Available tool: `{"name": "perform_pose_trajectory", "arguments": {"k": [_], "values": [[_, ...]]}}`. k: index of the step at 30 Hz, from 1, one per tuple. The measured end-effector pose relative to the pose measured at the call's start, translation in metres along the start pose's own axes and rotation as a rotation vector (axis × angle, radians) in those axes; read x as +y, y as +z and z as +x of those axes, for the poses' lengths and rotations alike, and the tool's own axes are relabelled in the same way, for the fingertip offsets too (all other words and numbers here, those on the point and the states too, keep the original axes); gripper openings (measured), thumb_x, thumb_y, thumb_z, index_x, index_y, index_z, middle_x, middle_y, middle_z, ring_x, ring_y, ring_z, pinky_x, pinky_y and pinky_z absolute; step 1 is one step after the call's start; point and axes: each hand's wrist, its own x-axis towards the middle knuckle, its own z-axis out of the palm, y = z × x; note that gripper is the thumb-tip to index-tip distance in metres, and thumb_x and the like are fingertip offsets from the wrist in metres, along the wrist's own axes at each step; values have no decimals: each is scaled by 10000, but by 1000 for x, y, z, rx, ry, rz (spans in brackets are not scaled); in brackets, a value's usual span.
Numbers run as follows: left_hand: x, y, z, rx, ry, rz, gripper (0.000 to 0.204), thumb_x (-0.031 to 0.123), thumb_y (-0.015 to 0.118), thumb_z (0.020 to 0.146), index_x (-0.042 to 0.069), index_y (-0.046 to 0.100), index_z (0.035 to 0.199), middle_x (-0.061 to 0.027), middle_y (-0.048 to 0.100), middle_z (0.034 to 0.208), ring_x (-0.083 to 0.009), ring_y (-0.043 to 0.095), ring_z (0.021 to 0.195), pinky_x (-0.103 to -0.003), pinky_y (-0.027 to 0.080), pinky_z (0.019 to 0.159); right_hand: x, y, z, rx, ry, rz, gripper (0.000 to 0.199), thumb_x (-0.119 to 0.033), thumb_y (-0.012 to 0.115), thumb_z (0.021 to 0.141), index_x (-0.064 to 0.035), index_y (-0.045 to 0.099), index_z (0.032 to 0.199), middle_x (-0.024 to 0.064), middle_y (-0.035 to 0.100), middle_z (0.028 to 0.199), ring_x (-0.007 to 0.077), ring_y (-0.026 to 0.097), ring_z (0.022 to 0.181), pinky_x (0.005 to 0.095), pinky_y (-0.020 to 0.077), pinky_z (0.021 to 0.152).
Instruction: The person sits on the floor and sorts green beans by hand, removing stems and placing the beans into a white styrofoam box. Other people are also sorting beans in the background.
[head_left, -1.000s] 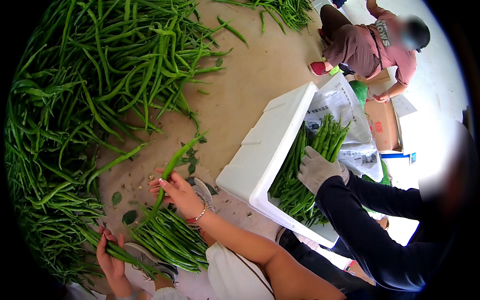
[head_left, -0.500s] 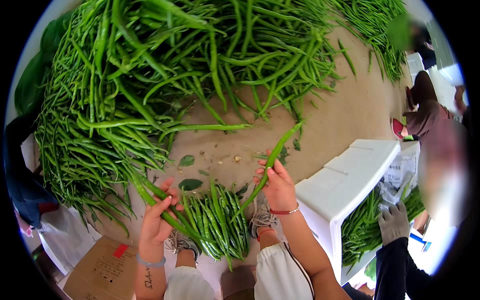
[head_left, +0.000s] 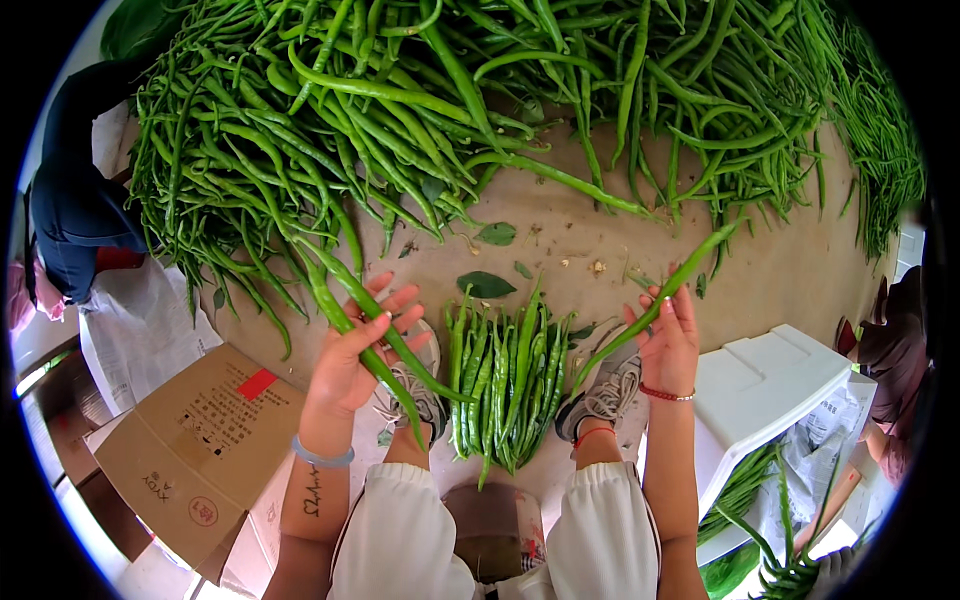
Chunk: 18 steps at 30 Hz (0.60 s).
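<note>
My left hand [head_left: 352, 352] grips two long green chili peppers [head_left: 340, 300] that slant from upper left to lower right across the palm. My right hand [head_left: 668, 344] holds a single long green pepper [head_left: 660, 300] pointing up to the right. Between my hands, on the tan floor between my two grey sneakers [head_left: 603, 395], lies a neat bundle of sorted green peppers [head_left: 505, 375]. A huge heap of loose green peppers [head_left: 450, 110] covers the floor ahead of me.
A white foam box [head_left: 770, 385] partly filled with peppers stands at my right, with another person's dark sleeve [head_left: 895, 350] beside it. A flattened brown cardboard box [head_left: 200, 440] lies at my left. A seated person in dark blue [head_left: 75, 200] is at far left. Loose leaves [head_left: 485, 283] dot the floor.
My view has swung left from the foam box to the heap. My left hand rose with peppers from the pile; my right hand keeps its pepper, now beside the sorted bundle.
</note>
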Motion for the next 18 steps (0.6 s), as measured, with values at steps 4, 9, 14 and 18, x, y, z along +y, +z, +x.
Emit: {"name": "perform_pose_trajectory", "arguments": {"k": [4,9,14,18], "values": [[-12,-8,0,-9,-59,-120,445,45,464,818,79,323,1239,-113,433,1198,-229,471,1061,-491,391,887,11,12,-5,-81,78,1,384,-46,428,851,-66,372,1231,62,470,1074,177,485,955,408,421,870],[-21,-4,19,-10,-58,-215,286,192,457,866,57,423,1115,-119,453,1163,-245,455,1067,-501,371,905,18,15,-6,-91,123,-23,390,-16,426,837,-48,377,1222,69,473,1072,183,483,964,407,420,870],[-31,-3,23,68,-13,-183,227,241,439,875,26,484,929,-129,510,1091,-230,512,995,-410,407,899,19,19,-2,-168,172,9,394,0,411,832,-28,369,1223,72,476,1068,177,482,954,382,431,847],[-31,-6,22,117,30,-218,271,277,474,857,10,496,898,-103,556,972,-200,548,903,-342,447,822,3,40,-8,-307,176,-21,429,18,414,819,-27,341,1239,77,433,1140,180,483,949,363,446,792]]}}
